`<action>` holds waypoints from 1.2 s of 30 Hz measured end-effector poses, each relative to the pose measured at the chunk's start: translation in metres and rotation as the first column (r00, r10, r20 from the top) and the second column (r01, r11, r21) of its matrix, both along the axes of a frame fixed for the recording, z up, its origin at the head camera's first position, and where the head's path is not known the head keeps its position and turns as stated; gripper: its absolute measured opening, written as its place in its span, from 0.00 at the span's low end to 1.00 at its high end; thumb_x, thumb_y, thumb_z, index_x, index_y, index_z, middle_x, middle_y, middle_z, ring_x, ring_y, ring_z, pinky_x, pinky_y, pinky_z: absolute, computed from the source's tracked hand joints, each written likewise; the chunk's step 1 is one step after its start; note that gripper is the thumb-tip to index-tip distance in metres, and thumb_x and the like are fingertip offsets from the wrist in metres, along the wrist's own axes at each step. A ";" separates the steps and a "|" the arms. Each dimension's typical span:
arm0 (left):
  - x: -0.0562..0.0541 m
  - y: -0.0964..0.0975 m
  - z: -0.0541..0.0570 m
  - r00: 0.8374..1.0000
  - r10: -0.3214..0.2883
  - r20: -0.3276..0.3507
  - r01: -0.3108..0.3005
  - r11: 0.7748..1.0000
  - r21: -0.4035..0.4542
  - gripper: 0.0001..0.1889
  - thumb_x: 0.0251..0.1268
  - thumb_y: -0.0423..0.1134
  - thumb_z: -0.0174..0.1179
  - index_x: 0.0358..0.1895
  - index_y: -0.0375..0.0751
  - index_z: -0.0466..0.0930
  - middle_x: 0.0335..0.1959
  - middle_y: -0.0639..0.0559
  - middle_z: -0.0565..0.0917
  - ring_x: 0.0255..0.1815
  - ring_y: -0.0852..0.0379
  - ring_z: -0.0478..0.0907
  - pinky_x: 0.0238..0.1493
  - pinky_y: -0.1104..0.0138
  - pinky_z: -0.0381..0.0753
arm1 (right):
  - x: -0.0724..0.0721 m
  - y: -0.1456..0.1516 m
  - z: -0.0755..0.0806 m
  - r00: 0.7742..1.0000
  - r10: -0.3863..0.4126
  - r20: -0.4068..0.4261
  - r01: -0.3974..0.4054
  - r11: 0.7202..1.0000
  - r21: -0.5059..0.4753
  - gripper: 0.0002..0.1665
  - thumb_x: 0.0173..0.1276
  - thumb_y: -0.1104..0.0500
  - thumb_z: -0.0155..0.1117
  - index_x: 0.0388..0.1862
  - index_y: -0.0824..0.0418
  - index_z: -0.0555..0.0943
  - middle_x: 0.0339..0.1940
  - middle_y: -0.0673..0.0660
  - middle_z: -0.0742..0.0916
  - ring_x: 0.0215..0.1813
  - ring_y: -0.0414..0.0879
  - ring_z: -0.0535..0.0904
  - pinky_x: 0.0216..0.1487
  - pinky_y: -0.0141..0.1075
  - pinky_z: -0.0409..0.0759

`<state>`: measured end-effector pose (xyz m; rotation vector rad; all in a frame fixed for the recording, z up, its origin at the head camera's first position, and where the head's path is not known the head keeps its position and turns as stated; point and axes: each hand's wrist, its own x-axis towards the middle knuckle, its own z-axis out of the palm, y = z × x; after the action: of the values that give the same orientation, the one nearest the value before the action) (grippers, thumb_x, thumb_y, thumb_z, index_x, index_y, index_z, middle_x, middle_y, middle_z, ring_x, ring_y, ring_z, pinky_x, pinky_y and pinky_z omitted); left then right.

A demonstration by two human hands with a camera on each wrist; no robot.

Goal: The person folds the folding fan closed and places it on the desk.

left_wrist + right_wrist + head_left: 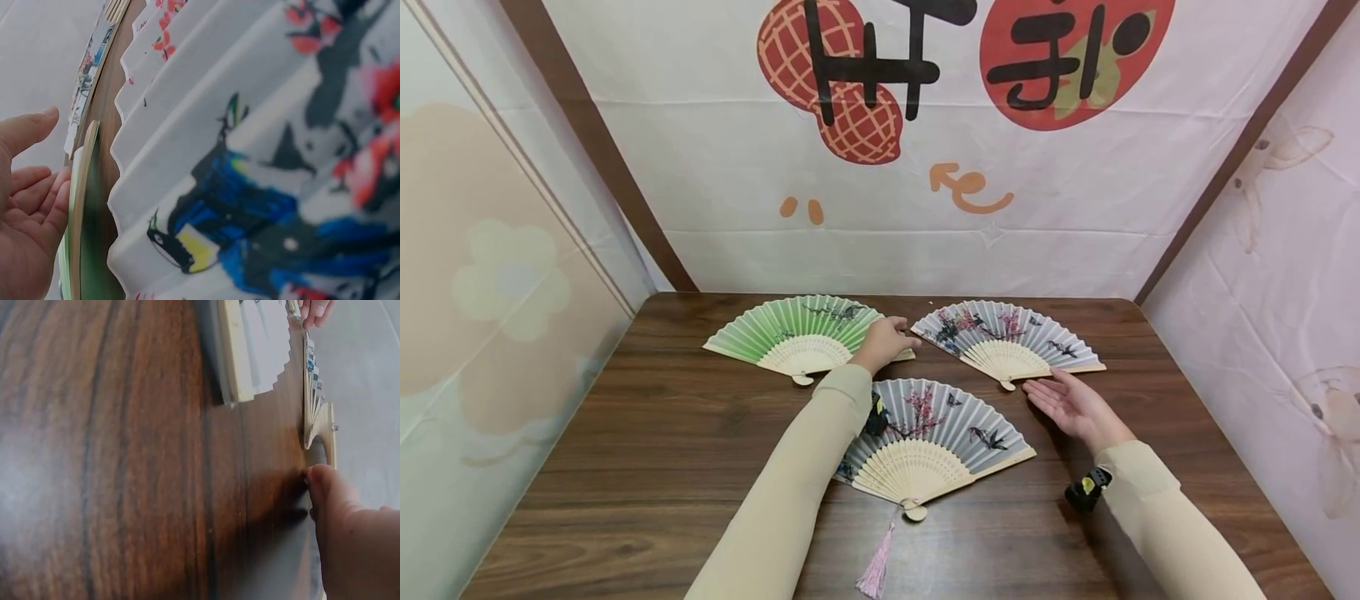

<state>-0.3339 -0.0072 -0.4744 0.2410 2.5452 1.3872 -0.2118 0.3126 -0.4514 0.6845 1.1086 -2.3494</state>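
Lying partly under left grip (882,343): green fan (767,332)

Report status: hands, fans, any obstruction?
Left hand at right end of green folding fan; right hand beside rear floral folding fan, contact unclear. Both fans spread. Left sleeve blocks part of tasseled floral folding fan in head view.

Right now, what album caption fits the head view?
Left hand at the green folding fan, right hand by the far floral fan, pink-tasselled fan nearest, on a brown table.

Three spread fans (943,437) on brown table (685,467)
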 end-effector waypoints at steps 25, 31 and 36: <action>-0.002 0.005 -0.002 1.000 -0.018 -0.020 0.019 1.000 0.020 0.32 0.66 0.40 0.66 0.71 0.33 0.68 0.70 0.39 0.74 0.66 0.44 0.76 0.66 0.55 0.80 | -0.021 -0.019 -0.007 0.989 -0.098 0.111 0.100 0.995 -0.015 0.20 0.78 0.65 0.48 0.25 0.63 0.81 0.24 0.62 0.88 0.32 0.48 0.88 0.54 0.32 0.86; 0.001 0.006 -0.002 1.000 -0.008 -0.009 0.008 0.999 0.034 0.32 0.66 0.39 0.66 0.71 0.33 0.68 0.70 0.39 0.73 0.66 0.45 0.76 0.66 0.55 0.80 | -0.022 -0.021 -0.009 0.987 -0.106 0.122 0.108 0.994 -0.008 0.22 0.78 0.65 0.47 0.23 0.64 0.80 0.22 0.62 0.88 0.30 0.47 0.88 0.49 0.32 0.88; 0.001 0.007 -0.002 1.000 0.001 -0.017 0.000 0.999 0.041 0.32 0.65 0.39 0.66 0.70 0.32 0.69 0.69 0.38 0.75 0.64 0.44 0.77 0.66 0.54 0.79 | -0.021 -0.020 -0.011 0.984 -0.120 0.130 0.124 0.992 -0.019 0.21 0.77 0.66 0.47 0.23 0.65 0.80 0.22 0.62 0.88 0.30 0.48 0.88 0.49 0.33 0.89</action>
<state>-0.3329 -0.0005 -0.4766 0.2605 2.5322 1.4444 -0.2333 0.2925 -0.4625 0.9042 1.0026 -2.3789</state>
